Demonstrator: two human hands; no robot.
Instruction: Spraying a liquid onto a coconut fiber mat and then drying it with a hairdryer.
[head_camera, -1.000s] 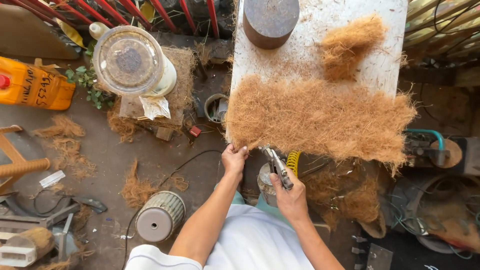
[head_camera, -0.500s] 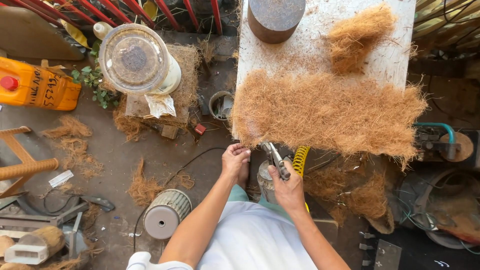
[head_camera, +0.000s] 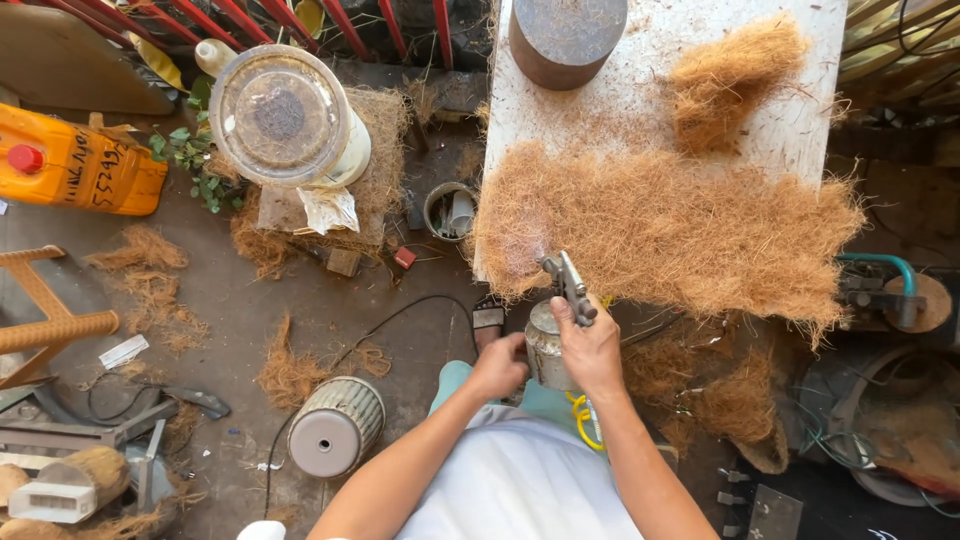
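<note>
- A person's right hand (head_camera: 590, 352) is wrapped around the grip of a metal spray gun (head_camera: 566, 285), its nozzle aimed at the near left edge of a wide coconut-fibre mat (head_camera: 665, 230), where a pale mist shows over the fibres.
- The left hand (head_camera: 500, 368) is curled closed, its fingers against the spray gun's metal cup (head_camera: 545, 345) just below the nozzle.
- The mat lies across a white worktable (head_camera: 640, 60), its ragged front edge hanging over the table's near side.
- A loose clump of fibre (head_camera: 725, 75) sits on the table beyond the mat, near a round metal weight (head_camera: 565, 38) at the far end.
- A yellow coiled hose (head_camera: 581, 415) trails beneath the right wrist.
- On the floor to the left stand a lidded white plastic jar (head_camera: 285, 118), an orange jerrycan (head_camera: 75, 168) and a ribbed grey pot (head_camera: 335, 428) lying on its side, with fibre scraps scattered about.
</note>
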